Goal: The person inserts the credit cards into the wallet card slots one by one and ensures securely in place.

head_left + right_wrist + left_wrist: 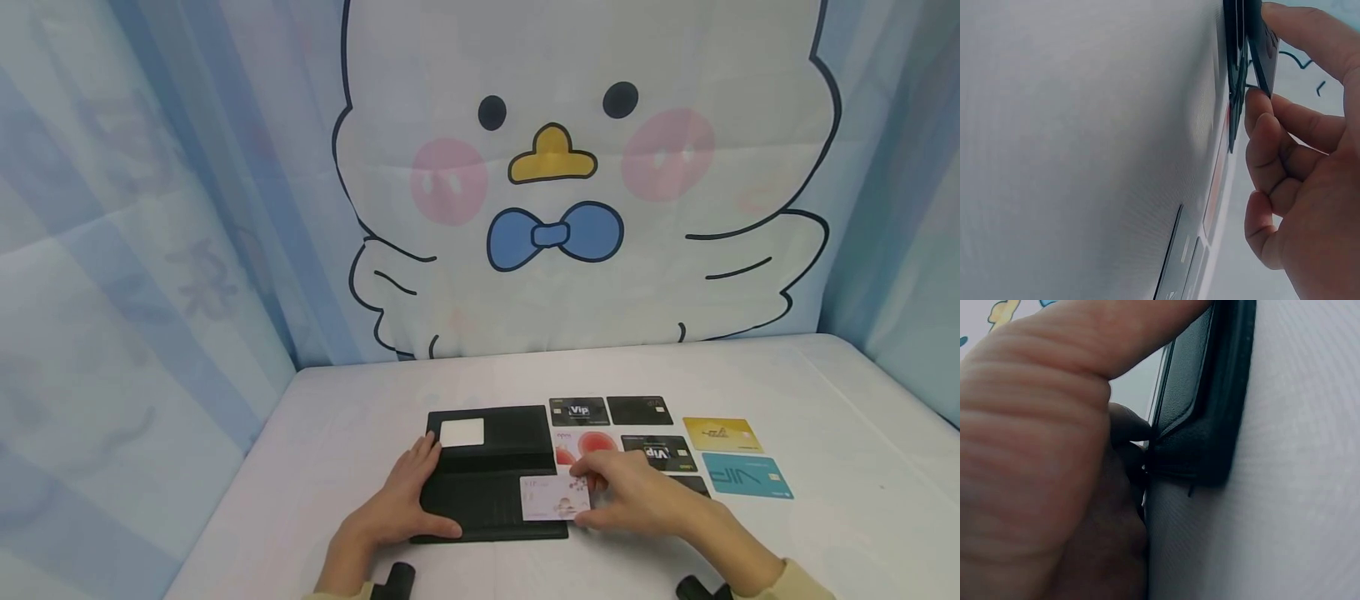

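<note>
A black wallet (480, 492) lies unfolded on the white table, a white patch (462, 432) showing on its far half. My left hand (408, 492) rests along the wallet's left edge, fingers and thumb extended over it. Between thumb and fingers, my right hand (637, 492) pinches a pale pink card (553, 498) by its right end, over the right part of the wallet's near half. In the right wrist view the card (1264, 50) stands off from the wallet (1235, 69), tilted. The other fingers of that hand are curled.
Right of the wallet lie several cards: a black Vip card (578, 412), a plain black card (639, 410), a second Vip card (660, 453) and a red-and-white card (581, 444) partly behind my right hand. Farther right are a gold card (722, 434) and a teal card (747, 475).
</note>
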A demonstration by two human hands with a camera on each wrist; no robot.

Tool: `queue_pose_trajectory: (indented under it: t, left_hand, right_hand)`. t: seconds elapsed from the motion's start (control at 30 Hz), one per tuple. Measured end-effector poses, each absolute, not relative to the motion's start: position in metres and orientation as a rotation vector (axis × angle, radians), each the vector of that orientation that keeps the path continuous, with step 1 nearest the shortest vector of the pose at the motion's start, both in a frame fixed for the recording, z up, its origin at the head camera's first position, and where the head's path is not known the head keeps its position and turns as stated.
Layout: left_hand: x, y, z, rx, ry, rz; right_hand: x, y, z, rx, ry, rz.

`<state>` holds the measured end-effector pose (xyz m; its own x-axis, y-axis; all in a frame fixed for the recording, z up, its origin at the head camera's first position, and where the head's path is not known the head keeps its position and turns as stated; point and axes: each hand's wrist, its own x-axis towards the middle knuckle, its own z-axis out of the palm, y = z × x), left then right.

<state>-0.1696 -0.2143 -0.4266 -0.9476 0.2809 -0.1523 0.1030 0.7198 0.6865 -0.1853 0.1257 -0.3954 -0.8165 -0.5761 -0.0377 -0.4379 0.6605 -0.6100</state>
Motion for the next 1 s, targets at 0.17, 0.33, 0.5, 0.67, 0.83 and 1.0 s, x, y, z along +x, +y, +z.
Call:
queue_pose_trajectory:
  t: [0.17, 0.33, 0.5, 0.67, 0.83, 1.0]
  left_hand:
    - [-0.1697, -0.2148, -0.4265, 0.309, 2.677, 1.050]
    - [-0.1696, -0.2148, -0.4265, 0.308, 2.678, 1.049]
    - [-0.1701, -0.2145, -0.4267, 0.314, 2.682, 1.044]
    - [-0.1703, -0.2144, -0.4272, 0.320, 2.683, 1.046]
    - [-0.1699, -0.2142, -0.4267, 0.317, 2.685, 1.041]
    - [-0.1701, -0.2148, -0.4260, 0.324, 2.687, 1.032]
  right_hand:
    - [-0.1867, 0.1254, -0.3959, -0.822, 2.638, -0.869]
    - [-0.1869, 0.1246, -0.3944, -0.819, 2.642, -0.825]
    - [-0.1883, 0.1252, -0.3920, -0.827, 2.629, -0.797]
    - [-0.1906, 0.1240, -0.3891, -0.825, 2.624, -0.771]
    - [-0.1914, 0.1212, -0.3901, -0.825, 2.616, -0.794]
    - [-0.1909, 0.1172, -0.3940, -0.868, 2.628, -0.810]
